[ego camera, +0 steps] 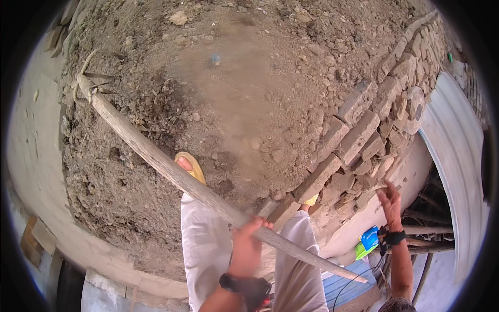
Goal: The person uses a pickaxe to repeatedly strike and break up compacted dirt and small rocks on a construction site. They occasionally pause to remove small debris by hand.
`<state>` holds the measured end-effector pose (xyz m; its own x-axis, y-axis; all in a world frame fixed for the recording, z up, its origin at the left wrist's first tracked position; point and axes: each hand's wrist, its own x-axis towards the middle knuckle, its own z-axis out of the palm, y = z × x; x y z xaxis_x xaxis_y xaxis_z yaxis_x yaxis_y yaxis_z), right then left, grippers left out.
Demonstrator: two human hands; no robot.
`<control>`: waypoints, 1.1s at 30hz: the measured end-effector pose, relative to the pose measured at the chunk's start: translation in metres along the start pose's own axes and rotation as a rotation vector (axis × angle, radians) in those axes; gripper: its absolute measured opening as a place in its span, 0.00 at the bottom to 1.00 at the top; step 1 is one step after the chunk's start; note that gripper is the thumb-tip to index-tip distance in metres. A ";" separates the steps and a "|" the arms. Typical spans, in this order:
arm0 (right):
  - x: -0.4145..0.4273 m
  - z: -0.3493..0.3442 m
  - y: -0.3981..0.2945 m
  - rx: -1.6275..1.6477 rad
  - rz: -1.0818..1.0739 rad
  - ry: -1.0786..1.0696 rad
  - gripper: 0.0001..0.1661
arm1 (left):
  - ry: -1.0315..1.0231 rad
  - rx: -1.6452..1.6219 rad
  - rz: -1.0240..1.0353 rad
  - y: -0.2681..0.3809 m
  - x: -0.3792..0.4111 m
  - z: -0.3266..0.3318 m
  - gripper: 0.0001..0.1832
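Note:
My left hand (246, 243), blurred, is wrapped around the wooden handle (156, 154) of a tined hoe. The handle slants across the view, passing in front of my legs. At the far left end, the hoe's head (89, 80) has several curved metal tines resting at the soil (163, 97). On the other side, my right hand (390, 202) is raised off the handle with its fingers apart, and I see nothing in it. Below it in the view is a low wall of stacked bricks and stones (356, 138).
One yellow shoe (197, 167) stands on the soil; another (311, 200) is beside the bricks. A plastered ledge (35, 117) curves along the left. Corrugated sheeting (456, 156), wooden poles (429, 230) and a blue packet (369, 237) lie lower on the right.

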<state>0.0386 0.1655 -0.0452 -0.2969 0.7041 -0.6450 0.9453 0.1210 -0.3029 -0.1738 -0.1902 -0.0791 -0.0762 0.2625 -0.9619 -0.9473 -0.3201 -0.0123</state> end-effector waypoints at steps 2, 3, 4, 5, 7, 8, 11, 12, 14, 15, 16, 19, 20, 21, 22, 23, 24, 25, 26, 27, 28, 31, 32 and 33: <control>-0.074 0.003 -0.013 -0.023 0.147 -0.421 0.36 | -0.022 0.106 0.105 -0.001 0.004 0.000 0.06; -0.106 0.006 -0.009 -0.108 0.079 -0.594 0.41 | 0.013 0.047 0.073 0.001 0.006 -0.001 0.05; -0.138 0.013 -0.003 -0.021 0.032 -0.704 0.46 | 0.050 -0.011 0.049 0.004 0.010 -0.001 0.05; -0.172 0.020 0.023 -0.080 -0.032 -0.762 0.47 | 0.081 -0.054 0.015 0.004 0.013 0.005 0.05; -0.209 0.032 0.011 -0.170 -0.177 -0.698 0.44 | 0.153 -0.047 0.043 0.002 0.016 0.010 0.06; -0.224 0.040 0.020 -0.212 -0.173 -0.610 0.42 | 0.172 -0.033 0.065 -0.001 0.017 0.007 0.06; -0.242 0.055 0.037 -0.293 -0.266 -0.362 0.36 | 0.176 0.002 0.121 -0.002 0.004 0.022 0.08; -0.235 0.056 0.035 -0.315 -0.310 -0.297 0.36 | 0.159 0.008 0.141 0.002 -0.002 0.028 0.08; -0.227 0.049 0.025 -0.266 -0.410 -0.201 0.27 | 0.142 0.032 0.158 0.005 -0.017 0.041 0.09; -0.233 0.043 0.033 -0.275 -0.347 -0.229 0.24 | 0.100 0.007 0.170 0.000 -0.025 0.045 0.09; -0.241 0.035 0.047 -0.284 -0.283 -0.259 0.21 | 0.058 -0.018 0.180 -0.006 -0.036 0.046 0.09; -0.246 0.019 0.066 -0.279 -0.257 -0.221 0.14 | -0.062 -0.054 0.176 -0.033 -0.055 0.047 0.10; -0.251 0.013 0.078 -0.282 -0.253 -0.222 0.14 | -0.093 -0.059 0.163 -0.043 -0.058 0.049 0.10; -0.252 0.007 0.082 -0.281 -0.258 -0.213 0.14 | -0.136 -0.062 0.158 -0.051 -0.061 0.056 0.10; -0.260 -0.003 0.082 -0.292 -0.227 -0.227 0.13 | -0.109 -0.037 0.163 -0.059 -0.061 0.062 0.11; -0.266 -0.010 0.082 -0.280 -0.216 -0.217 0.13 | -0.095 -0.003 0.139 -0.066 -0.056 0.068 0.11; -0.278 -0.022 0.082 -0.298 -0.191 -0.240 0.13 | -0.131 -0.014 0.080 -0.074 -0.051 0.069 0.11; -0.290 -0.034 0.082 -0.313 -0.166 -0.259 0.14 | -0.171 -0.022 0.019 -0.084 -0.045 0.069 0.11; -0.306 -0.046 0.088 -0.312 -0.149 -0.263 0.14 | -0.147 -0.065 -0.036 -0.102 -0.041 0.065 0.10; -0.326 -0.062 0.092 -0.340 -0.085 -0.262 0.14 | -0.121 -0.102 -0.104 -0.125 -0.039 0.062 0.10; -0.346 -0.076 0.103 -0.358 -0.068 -0.260 0.14 | -0.159 -0.107 -0.125 -0.147 -0.046 0.060 0.10; -0.416 -0.138 0.144 -0.320 0.076 -0.268 0.13 | -0.094 -0.042 -0.281 -0.235 -0.084 0.057 0.12; -0.437 -0.159 0.160 -0.318 0.117 -0.272 0.13 | -0.078 -0.035 -0.351 -0.266 -0.102 0.060 0.12; -0.457 -0.174 0.173 -0.336 0.139 -0.282 0.13 | -0.063 -0.028 -0.426 -0.296 -0.118 0.062 0.12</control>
<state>0.3611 -0.0136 0.3192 -0.1458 0.5171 -0.8434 0.9563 0.2920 0.0137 0.0959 -0.0699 0.0547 0.3004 0.4312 -0.8508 -0.8894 -0.1956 -0.4132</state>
